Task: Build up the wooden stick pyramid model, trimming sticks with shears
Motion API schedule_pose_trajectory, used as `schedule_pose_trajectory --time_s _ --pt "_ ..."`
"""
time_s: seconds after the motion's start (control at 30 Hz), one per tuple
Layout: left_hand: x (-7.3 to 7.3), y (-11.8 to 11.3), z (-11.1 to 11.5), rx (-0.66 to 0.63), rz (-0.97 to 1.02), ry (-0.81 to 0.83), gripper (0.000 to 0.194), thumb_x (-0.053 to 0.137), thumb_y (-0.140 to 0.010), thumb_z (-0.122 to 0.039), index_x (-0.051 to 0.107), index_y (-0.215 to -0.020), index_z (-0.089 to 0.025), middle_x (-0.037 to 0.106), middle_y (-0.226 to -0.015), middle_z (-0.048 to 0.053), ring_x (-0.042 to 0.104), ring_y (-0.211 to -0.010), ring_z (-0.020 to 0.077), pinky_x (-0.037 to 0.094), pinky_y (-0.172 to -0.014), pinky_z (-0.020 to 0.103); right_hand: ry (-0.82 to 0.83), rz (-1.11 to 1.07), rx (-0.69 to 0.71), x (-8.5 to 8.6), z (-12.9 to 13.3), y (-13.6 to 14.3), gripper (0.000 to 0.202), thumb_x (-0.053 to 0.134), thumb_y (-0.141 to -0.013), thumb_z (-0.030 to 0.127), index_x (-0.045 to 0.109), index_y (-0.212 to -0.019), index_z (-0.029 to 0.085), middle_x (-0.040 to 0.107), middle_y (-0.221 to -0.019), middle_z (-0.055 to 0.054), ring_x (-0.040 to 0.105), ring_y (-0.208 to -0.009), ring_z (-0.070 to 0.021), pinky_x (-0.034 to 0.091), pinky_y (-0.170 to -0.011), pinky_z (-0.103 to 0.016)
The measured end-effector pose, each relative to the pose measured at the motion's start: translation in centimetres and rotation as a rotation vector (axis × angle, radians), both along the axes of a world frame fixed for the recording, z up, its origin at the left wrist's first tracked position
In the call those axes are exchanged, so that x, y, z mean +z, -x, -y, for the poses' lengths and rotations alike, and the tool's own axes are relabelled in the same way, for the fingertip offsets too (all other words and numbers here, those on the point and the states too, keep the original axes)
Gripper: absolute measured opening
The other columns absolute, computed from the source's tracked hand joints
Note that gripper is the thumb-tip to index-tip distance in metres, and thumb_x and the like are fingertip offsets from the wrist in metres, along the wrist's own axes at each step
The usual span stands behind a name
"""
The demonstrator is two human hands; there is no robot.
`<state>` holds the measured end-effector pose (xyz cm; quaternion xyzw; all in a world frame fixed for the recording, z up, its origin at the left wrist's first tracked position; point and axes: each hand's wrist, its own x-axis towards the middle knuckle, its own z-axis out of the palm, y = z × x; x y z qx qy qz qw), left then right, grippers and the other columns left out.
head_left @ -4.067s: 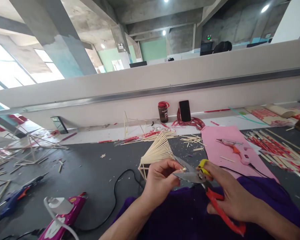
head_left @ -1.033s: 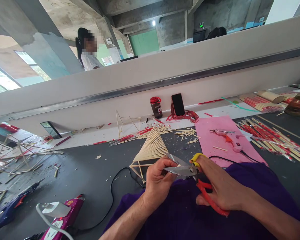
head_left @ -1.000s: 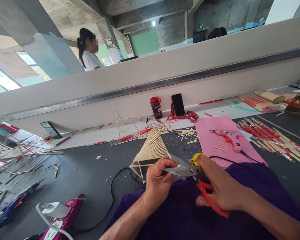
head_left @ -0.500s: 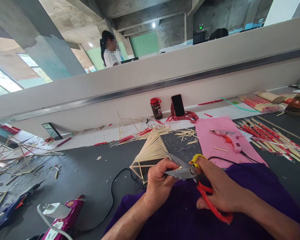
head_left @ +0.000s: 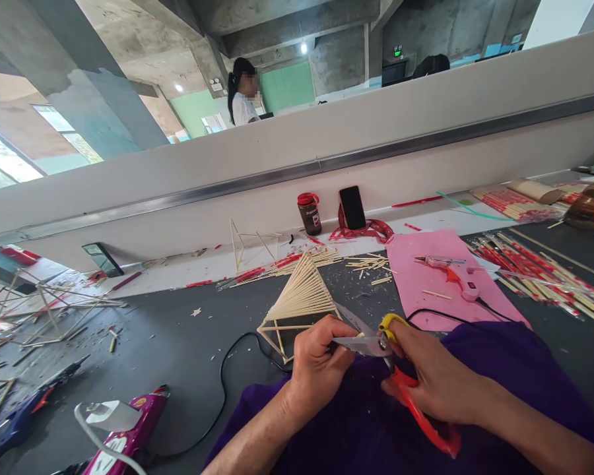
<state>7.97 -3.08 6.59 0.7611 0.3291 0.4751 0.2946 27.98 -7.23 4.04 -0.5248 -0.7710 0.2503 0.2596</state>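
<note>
My right hand (head_left: pixel 438 369) is wrapped round the yellow and red handles of the scissors (head_left: pixel 379 346), whose blades stand apart and point left. Between the blades, my left hand (head_left: pixel 321 359) pinches a small wooden stick (head_left: pixel 360 335), mostly hidden by its fingers. Just beyond my left hand, a frame of pale sticks (head_left: pixel 301 293) stands on the dark table (head_left: pixel 178 349), with one side fanned with close-set sticks. Short cut sticks (head_left: pixel 369 264) lie behind the scissors.
A pink glue gun (head_left: pixel 455 274) rests on a pink sheet (head_left: pixel 408 257) at right, near wrapped sticks (head_left: pixel 539 277). A bottle (head_left: pixel 309 214) and phone (head_left: pixel 352 208) stand behind. A power strip (head_left: pixel 129 435) and blue glue gun (head_left: pixel 27 409) lie left. Beyond the partition is a person (head_left: pixel 242 99).
The scissors' blades have come slightly closer together, and their red handle has dropped a little. My left hand has shifted slightly right. The person beyond the partition has moved right.
</note>
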Motion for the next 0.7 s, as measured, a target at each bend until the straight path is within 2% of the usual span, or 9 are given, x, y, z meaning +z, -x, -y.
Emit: schedule_pose_trajectory --time_s 0.13,0.43,0.53,0.7 --pt "0.14 -0.05 0.08 0.01 -0.008 -0.044 0.013 0.057 -0.075 -0.006 0.063 -0.074 -0.017 0.065 -0.067 0.0 0.058 -0.057 0.0094 0.043 -0.055 0.018 0.013 -0.003 0.018 -0.16 -0.09 -0.02 0.028 0.055 -0.069 0.013 0.032 -0.08 0.025 0.047 -0.076 0.003 0.038 -0.064 -0.0156 0.027 -0.057 -0.028" --pt "0.04 -0.28 0.1 0.031 0.007 -0.084 0.017 0.055 -0.072 -0.004 0.064 -0.076 -0.018 0.066 -0.068 0.0 0.06 -0.059 0.0099 0.044 -0.055 0.017 -0.003 -0.04 0.02 -0.56 -0.14 -0.11 0.029 0.053 -0.069 0.009 0.033 -0.082 0.025 0.052 -0.078 0.002 0.042 -0.064 -0.0154 0.03 -0.057 -0.028" --pt "-0.03 -0.3 -0.04 0.046 0.007 -0.017 0.015 0.055 -0.069 -0.005 0.064 -0.073 -0.017 0.065 -0.066 0.0 0.058 -0.056 0.0095 0.043 -0.053 0.017 0.003 -0.026 0.007 -0.8 -0.22 -0.18 0.03 0.056 -0.068 0.011 0.034 -0.084 0.025 0.052 -0.078 0.002 0.043 -0.065 -0.0159 0.031 -0.057 -0.028" --pt "0.17 -0.27 -0.34 0.062 0.067 0.184 0.013 0.057 -0.065 -0.008 0.065 -0.07 -0.017 0.063 -0.064 -0.001 0.05 -0.049 0.0071 0.038 -0.047 0.016 0.022 -0.003 -0.04 -0.52 -0.5 -0.15 0.03 0.061 -0.07 0.017 0.035 -0.082 0.025 0.051 -0.076 0.003 0.042 -0.063 -0.0157 0.03 -0.055 -0.027"
